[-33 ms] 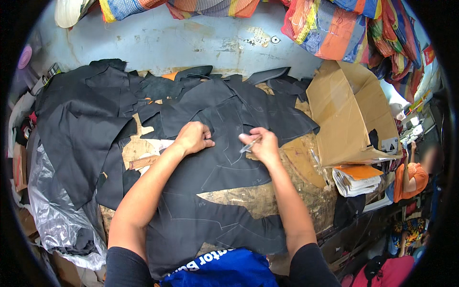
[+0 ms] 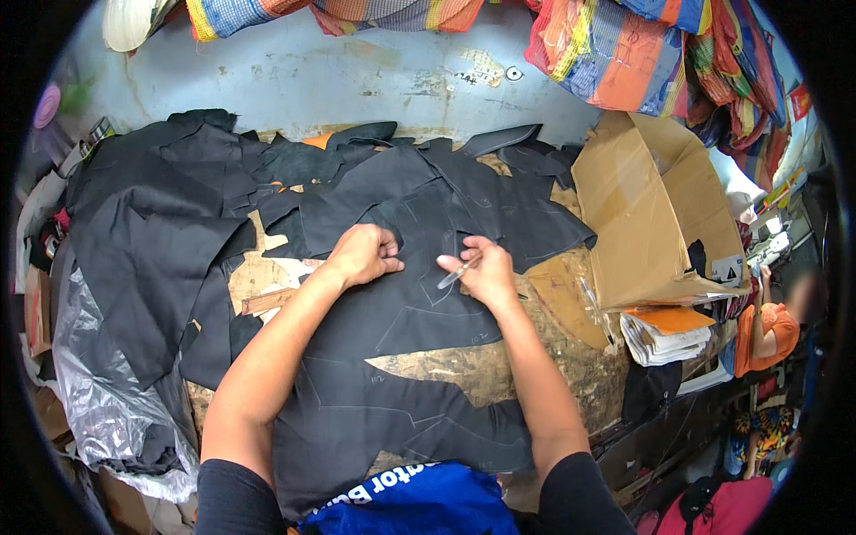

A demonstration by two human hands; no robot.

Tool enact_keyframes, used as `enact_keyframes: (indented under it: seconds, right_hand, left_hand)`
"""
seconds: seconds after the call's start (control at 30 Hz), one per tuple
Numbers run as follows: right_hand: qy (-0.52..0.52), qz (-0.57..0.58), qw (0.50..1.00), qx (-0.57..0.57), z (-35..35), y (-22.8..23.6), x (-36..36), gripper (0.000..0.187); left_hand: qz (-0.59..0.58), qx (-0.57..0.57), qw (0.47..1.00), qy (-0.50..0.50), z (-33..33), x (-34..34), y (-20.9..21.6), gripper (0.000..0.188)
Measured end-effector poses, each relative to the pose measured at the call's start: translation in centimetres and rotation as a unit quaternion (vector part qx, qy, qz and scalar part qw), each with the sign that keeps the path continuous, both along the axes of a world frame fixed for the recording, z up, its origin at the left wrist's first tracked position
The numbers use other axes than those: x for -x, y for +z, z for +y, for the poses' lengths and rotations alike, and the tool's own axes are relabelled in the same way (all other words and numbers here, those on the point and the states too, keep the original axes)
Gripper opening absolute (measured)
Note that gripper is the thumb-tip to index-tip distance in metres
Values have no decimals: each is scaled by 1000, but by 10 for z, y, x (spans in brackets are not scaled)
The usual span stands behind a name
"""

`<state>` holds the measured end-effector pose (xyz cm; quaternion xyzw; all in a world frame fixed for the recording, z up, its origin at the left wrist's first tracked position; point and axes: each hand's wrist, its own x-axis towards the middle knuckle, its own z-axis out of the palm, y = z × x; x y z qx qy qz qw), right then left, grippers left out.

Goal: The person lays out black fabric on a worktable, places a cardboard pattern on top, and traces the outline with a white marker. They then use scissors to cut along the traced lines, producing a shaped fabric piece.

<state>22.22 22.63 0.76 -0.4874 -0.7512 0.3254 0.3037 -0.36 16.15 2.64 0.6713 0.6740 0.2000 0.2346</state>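
Note:
A black leather-like sheet (image 2: 428, 325) lies spread in front of me, with thin pale outlines and small marks drawn on it. My right hand (image 2: 486, 275) is closed round a slim clear pen (image 2: 448, 280), its tip slanting down to the left, close to a drawn line. To its left, my left hand (image 2: 366, 254) rests on the sheet with fingers and thumb curled against it, near the edge of an overlapping black piece. What lies under those fingertips is partly hidden.
More black pieces (image 2: 152, 232) are heaped at the left, beside a clear plastic bag (image 2: 120, 392). Pale cut-out patterns (image 2: 259, 281) lie by my left forearm. An open cardboard box (image 2: 637, 205) and stacked papers (image 2: 664, 339) stand at the right of the worn wooden table (image 2: 580, 379). People are beyond.
My right hand has shifted slightly left and the pen's tip has swung left and down a little. My left hand has edged slightly to the right.

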Motion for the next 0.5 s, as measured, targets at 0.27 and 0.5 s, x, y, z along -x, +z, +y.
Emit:
enact_keyframes:
  seconds: [0.27,0.5]
  right_hand:
    - [120,300,940,108,3,28,17,30]
    - [56,353,920,-159,36,100,-6,15]
  left_hand:
    - [-63,-91,993,-39,-27,17,49,33]
    - [-10,-48,991,124,-98,55,49,42]
